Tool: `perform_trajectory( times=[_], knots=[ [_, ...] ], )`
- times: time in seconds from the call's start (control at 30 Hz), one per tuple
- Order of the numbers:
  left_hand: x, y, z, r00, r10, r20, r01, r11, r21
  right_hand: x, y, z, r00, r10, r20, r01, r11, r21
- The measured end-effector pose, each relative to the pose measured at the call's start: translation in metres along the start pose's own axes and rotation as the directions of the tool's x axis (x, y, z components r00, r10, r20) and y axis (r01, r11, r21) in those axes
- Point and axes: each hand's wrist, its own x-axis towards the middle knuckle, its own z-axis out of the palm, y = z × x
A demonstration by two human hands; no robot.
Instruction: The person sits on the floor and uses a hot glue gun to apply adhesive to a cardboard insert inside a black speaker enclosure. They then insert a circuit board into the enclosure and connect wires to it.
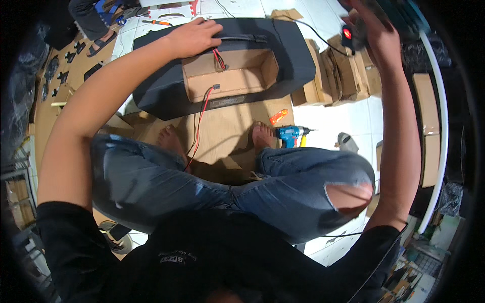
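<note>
Black fabric covers a wide speaker box lying on the floor in front of the seated person; its rectangular opening shows bare brown board inside, and one pale label strip sits on the front edge below it, its print too small to make out; red and black wires run out of the opening and down between two bare feet. Left hand rests flat on the box's top edge, fingers together and slightly curled; right hand is raised at the upper right, clamped on a dark tool with a red light, partly cut off by the rim. Several flattened brown cartons stand just right of the box; one blue drill and one orange cutter lie near the right foot.
</note>
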Motion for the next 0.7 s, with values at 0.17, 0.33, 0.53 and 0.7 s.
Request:
perform_trajectory(
  times=[0.17, 0.33, 0.53, 0.7],
  knots=[
    [0.002, -0.002, 0.011, 1.0, 0.022, -0.012, -0.022, 0.999, 0.043, -0.011, 0.026, 0.056, 0.989, 0.132, 0.062, -0.143, 0.959, 0.245],
    [0.023, 0.01, -0.001, 0.994, 0.035, 0.106, -0.04, 0.998, 0.042, -0.019, 0.071, 0.062, 0.976, 0.148, 0.163, -0.203, 0.889, 0.41],
    [0.02, 0.026, -0.003, 0.984, 0.169, 0.063, -0.171, 0.985, 0.03, -0.019, 0.107, 0.049, 0.944, 0.266, 0.195, -0.322, 0.868, 0.378],
    [-0.009, 0.06, -0.019, 0.953, 0.132, 0.274, -0.11, 0.99, -0.093, -0.035, 0.106, 0.052, 0.943, 0.287, 0.168, -0.331, 0.773, 0.541]
  ],
)
